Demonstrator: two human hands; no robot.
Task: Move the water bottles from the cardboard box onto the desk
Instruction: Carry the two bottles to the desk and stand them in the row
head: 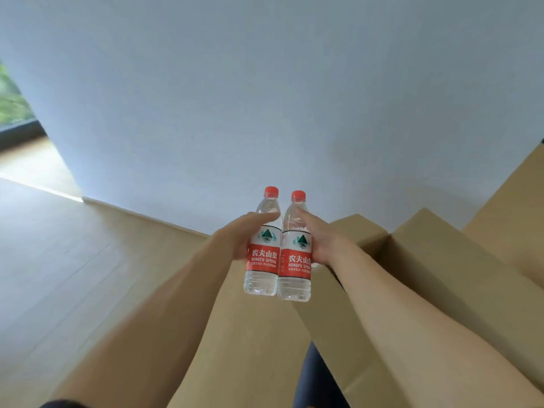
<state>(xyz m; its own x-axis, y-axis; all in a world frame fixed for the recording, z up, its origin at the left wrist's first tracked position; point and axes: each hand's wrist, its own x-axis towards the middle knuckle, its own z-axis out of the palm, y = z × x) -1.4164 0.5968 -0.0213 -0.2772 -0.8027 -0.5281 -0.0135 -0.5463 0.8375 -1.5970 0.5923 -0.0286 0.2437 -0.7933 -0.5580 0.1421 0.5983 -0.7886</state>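
Two clear water bottles with red caps and red labels are held upright and side by side in the air, touching each other. My left hand [245, 235] grips the left bottle [263, 260] around its upper body. My right hand [319, 241] grips the right bottle [295, 266] the same way. Both bottles hang above the open cardboard box [426, 260], whose flaps spread out below my forearms. The inside of the box is hidden. No desk is in view.
A white wall [265, 98] fills the upper view. Light wooden floor [59, 260] stretches to the left, with a window [11, 104] at the far left edge. More cardboard [515, 207] rises at the right. A dark-clothed leg [315, 375] shows below.
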